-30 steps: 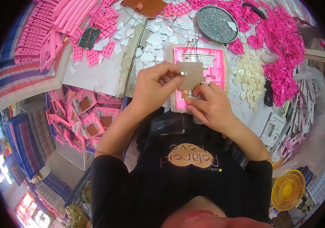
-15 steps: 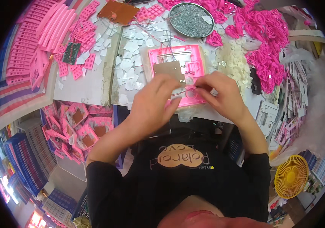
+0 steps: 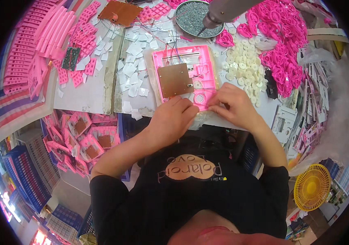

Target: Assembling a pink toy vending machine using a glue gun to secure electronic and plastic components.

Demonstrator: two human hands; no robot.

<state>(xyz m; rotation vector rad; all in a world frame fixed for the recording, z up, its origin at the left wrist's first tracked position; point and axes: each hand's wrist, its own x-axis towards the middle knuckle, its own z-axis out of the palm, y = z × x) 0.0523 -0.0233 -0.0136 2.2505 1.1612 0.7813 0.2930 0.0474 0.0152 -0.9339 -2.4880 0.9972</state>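
A pink plastic casing point(image 3: 207, 67) lies open on the bench in front of me. A brown circuit board point(image 3: 175, 81) covers its left middle, and thin wires point(image 3: 169, 51) run from the casing's upper part. My left hand point(image 3: 173, 117) is closed with curled fingers over the casing's lower edge, below the board. At the lower right corner, beside a round opening, my right hand point(image 3: 233, 105) has its thumb and fingers pinched together. Whatever sits between those fingertips is hidden.
A power screwdriver point(image 3: 223, 14) hangs over a round tray of screws point(image 3: 186, 18). White discs point(image 3: 244, 61) and pink parts point(image 3: 283, 36) are heaped right. White paper pieces point(image 3: 135, 77) lie left. A crate of pink casings point(image 3: 88, 139) stands below left; a yellow basket point(image 3: 312, 187) is lower right.
Both hands have moved down to the casing's lower edge, uncovering the board. The wire stretched between them no longer shows clearly. A power screwdriver has come into view over the screw tray.
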